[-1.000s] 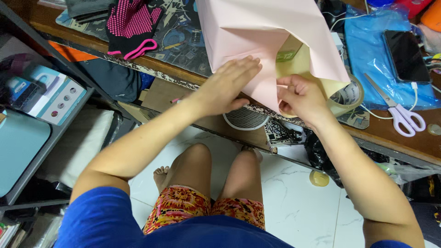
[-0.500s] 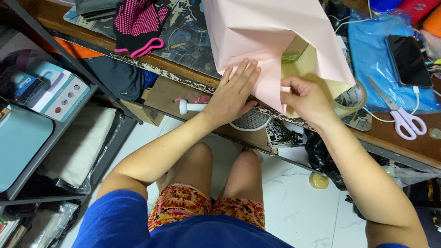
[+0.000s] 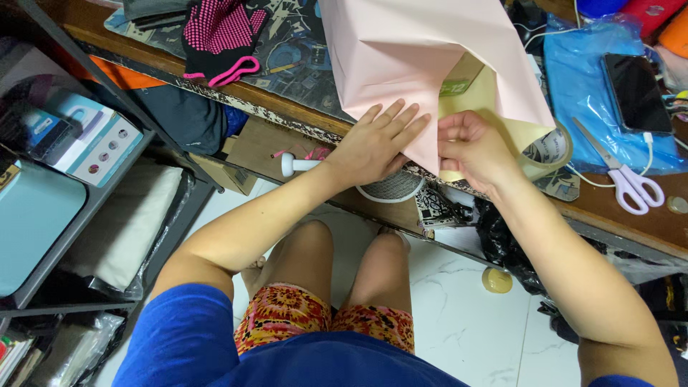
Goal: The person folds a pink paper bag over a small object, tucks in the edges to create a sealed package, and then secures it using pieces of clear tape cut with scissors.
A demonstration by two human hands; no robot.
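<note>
pink paper (image 3: pixel 423 50) pinned flat under my open left hand (image 3: pixel 376 143) so right hand (image 3: pixel 469 147) fingers pinch its folded edge, scissors (image 3: pixel 623 179) right of them.

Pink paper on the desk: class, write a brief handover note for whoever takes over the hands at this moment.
Left hand: flat on the pink paper, pressing it at the desk edge.
Right hand: pinching the paper's folded corner, over a yellow sheet.
Scissors lie untouched at right.
Done: paper folded into angled flaps.
Left: the corner fold is not yet pressed flat.
</note>
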